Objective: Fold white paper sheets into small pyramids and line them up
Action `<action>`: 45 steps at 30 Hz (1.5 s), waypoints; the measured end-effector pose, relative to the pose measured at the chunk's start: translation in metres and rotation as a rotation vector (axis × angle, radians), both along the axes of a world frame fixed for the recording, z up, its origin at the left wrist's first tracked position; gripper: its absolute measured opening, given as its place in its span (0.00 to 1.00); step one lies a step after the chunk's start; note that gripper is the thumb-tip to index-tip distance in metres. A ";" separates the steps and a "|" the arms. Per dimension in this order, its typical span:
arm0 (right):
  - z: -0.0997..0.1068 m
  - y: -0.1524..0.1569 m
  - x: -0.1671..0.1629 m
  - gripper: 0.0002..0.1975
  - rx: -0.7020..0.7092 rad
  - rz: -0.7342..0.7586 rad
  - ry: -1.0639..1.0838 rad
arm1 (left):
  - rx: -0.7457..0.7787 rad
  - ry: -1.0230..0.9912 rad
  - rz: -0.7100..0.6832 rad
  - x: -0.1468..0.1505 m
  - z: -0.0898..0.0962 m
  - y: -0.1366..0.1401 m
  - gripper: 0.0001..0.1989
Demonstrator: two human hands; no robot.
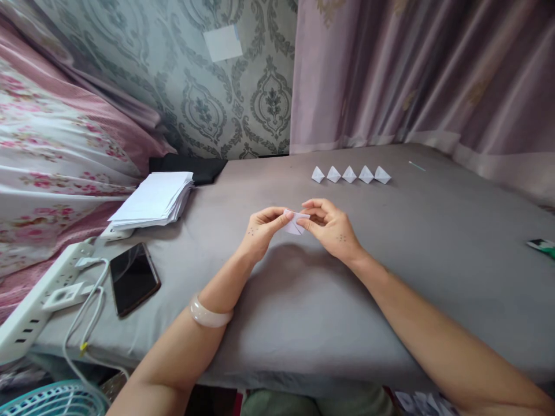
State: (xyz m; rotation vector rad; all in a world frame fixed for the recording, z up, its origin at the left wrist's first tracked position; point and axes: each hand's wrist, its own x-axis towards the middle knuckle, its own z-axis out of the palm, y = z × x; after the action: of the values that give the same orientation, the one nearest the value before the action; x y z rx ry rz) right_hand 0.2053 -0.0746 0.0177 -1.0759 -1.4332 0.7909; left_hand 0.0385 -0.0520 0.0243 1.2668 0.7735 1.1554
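Note:
Between my two hands, above the middle of the cloth-covered table (pixel 277 185), is a small folded white paper (pixel 293 224) with diagonal creases. My left hand (pixel 265 226) pinches its left side, thumb on the near face. At its right corner, my right hand (pixel 330 226) grips it between thumb and fingers; part of the paper is hidden behind the fingertips. Farther back, several folded white paper pieces (pixel 349 175) with pointed tops stand in a row, apart from my hands.
To the left lie a stack of white paper (pixel 151 199), a black cloth-like item (pixel 191 167) and a phone (pixel 134 279). A power strip (pixel 43 294) with white cables (pixel 84 323) runs along the left edge. A cotton swab (pixel 417 166) and a green-and-white item (pixel 541 247) lie right.

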 end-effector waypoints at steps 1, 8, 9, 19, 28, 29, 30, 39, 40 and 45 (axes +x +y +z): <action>0.000 0.000 -0.001 0.16 -0.047 0.012 0.046 | -0.036 -0.040 0.013 0.001 -0.001 0.001 0.10; -0.005 0.002 -0.006 0.18 -0.221 0.060 0.199 | -0.200 -0.189 0.039 0.004 -0.007 0.006 0.11; -0.006 0.001 -0.005 0.18 -0.217 0.049 0.188 | -0.206 -0.174 0.023 0.004 -0.007 0.005 0.11; -0.001 0.005 0.004 0.23 -0.288 0.009 0.195 | -0.247 0.080 -0.090 -0.002 -0.007 0.006 0.14; -0.006 0.004 -0.004 0.19 -0.376 0.051 0.284 | -0.411 -0.049 -0.004 0.004 -0.012 0.007 0.16; -0.005 0.004 -0.003 0.19 -0.363 0.029 0.263 | -0.398 -0.021 -0.018 0.004 -0.012 0.006 0.16; -0.005 0.005 -0.001 0.18 -0.352 0.014 0.232 | -0.381 0.017 -0.032 0.004 -0.011 0.005 0.16; -0.003 0.006 0.012 0.18 -0.295 0.082 -0.004 | -0.189 0.276 -0.114 -0.003 -0.009 0.003 0.15; -0.004 0.006 0.010 0.18 -0.300 0.081 0.019 | -0.178 0.269 -0.087 -0.003 -0.009 0.003 0.15; -0.009 0.008 0.001 0.20 -0.342 0.026 0.209 | -0.201 0.239 -0.047 0.002 -0.012 0.002 0.17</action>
State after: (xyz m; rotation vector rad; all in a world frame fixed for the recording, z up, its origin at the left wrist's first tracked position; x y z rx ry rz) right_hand 0.2059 -0.0666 0.0082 -1.1924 -1.1621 1.1614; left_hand 0.0409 -0.0501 0.0127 1.2593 1.0049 0.8735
